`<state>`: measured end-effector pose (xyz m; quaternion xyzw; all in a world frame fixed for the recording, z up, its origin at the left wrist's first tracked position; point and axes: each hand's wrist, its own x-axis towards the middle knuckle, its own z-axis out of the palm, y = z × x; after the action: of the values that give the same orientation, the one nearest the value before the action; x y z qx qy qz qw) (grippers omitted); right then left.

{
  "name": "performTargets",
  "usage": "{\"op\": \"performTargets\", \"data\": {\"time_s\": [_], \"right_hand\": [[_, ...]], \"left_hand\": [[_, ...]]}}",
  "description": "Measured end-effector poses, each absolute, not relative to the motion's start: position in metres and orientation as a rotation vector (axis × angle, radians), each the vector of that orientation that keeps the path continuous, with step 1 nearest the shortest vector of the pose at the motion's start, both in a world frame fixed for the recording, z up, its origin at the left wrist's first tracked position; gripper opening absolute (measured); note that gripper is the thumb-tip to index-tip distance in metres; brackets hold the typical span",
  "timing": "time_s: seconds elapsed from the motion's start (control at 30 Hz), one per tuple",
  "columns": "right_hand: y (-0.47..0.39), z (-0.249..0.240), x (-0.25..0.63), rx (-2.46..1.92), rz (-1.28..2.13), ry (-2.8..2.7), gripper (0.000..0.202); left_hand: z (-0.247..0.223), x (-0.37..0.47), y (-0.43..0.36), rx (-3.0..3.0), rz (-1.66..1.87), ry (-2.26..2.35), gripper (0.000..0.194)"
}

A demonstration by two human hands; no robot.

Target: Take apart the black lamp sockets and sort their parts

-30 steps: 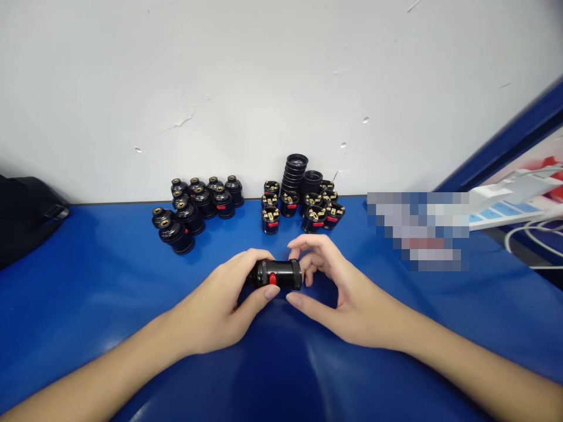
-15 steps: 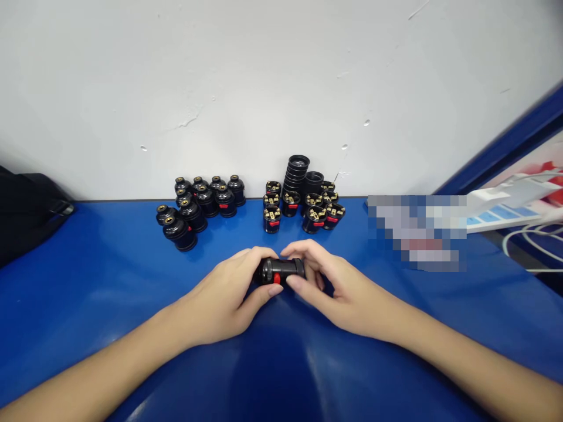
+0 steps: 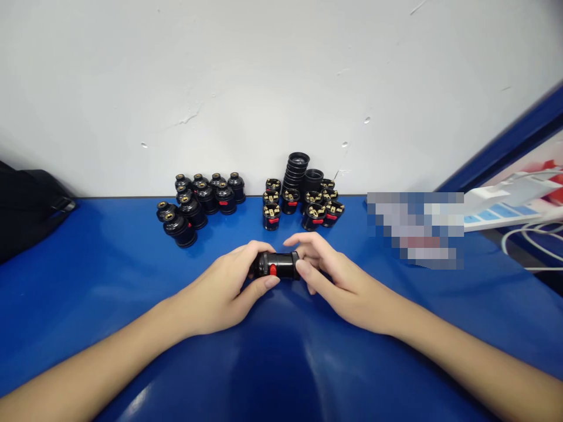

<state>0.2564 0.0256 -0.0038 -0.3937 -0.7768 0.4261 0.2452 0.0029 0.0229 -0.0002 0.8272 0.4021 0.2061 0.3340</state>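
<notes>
A black cylindrical socket (image 3: 284,265) with a red switch lies sideways between my hands, its domed end to the left. My left hand (image 3: 235,284) is wrapped round that domed end, thumb below the red switch. At the other end, my right hand (image 3: 328,269) has its thumb against the rim, with the index finger raised off the socket and the other fingers behind it. Several domed black sockets (image 3: 190,212) stand at the back left. Behind my hands are several open black parts (image 3: 271,217) with brass contacts and red switches.
A stack of black threaded rings (image 3: 296,172) stands near the wall (image 3: 246,88), with a shorter one beside it. A black bag (image 3: 30,211) is at the left. At the right are a pixelated item (image 3: 413,228) and white cables (image 3: 523,234) on the blue table (image 3: 281,363).
My right hand's thumb and fingers have shifted slightly right and opened a little around the rim. The socket has turned or tilted slightly in my left hand, showing more of its right part.
</notes>
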Motion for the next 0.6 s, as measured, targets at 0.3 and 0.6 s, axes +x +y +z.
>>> {"op": "performTargets", "data": {"time_s": [0.3, 0.6], "right_hand": [[0.0252, -0.0050, 0.2579, -1.052, 1.145, -2.134, 0.030], [0.0263, -0.0055, 0.2580, -1.037, 1.161, -2.139, 0.028]], "left_hand": [[0.0000, 0.0025, 0.0220, 2.178, 0.534, 1.047, 0.024], [-0.0009, 0.0021, 0.0210, 2.160, 0.546, 1.064, 0.022]]}}
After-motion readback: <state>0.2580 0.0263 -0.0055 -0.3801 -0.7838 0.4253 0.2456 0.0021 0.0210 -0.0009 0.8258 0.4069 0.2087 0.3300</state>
